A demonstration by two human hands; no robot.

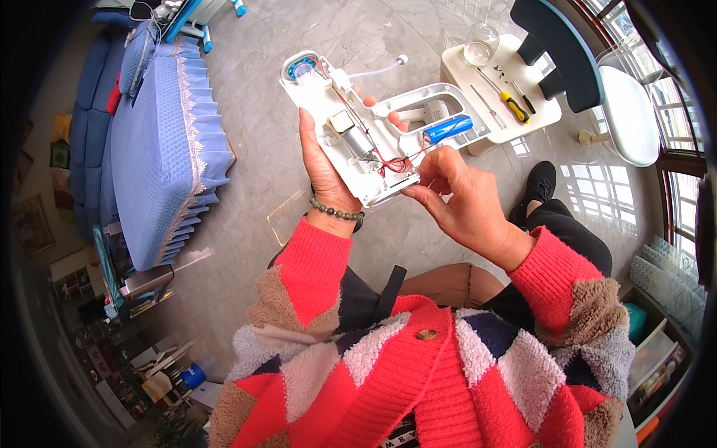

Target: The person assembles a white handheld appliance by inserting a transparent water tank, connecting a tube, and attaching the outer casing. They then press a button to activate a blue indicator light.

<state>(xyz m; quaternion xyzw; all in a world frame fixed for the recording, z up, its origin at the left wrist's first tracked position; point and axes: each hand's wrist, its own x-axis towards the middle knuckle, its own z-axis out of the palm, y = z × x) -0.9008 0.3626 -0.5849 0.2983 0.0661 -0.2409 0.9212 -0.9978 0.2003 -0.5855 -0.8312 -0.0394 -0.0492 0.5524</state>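
Plastic housing [373, 142], opened and rigid, looks light; exposed red wires [388, 160] seem fragile. Left hand [323, 168] grasps its left edge, right hand [455, 194] pinches the near end by the wires.

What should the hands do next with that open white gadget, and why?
Probably tease the red wires free with the right hand. Its fingertips already pinch at the wire bundle near the lower end of the opened white device, while the left hand holds the shell steady. The blue battery sits loose nearby.

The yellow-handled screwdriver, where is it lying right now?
In the head view, the yellow-handled screwdriver lies on the small white table at upper right, between a thin metal tool and a black-handled screwdriver, below a glass jar.
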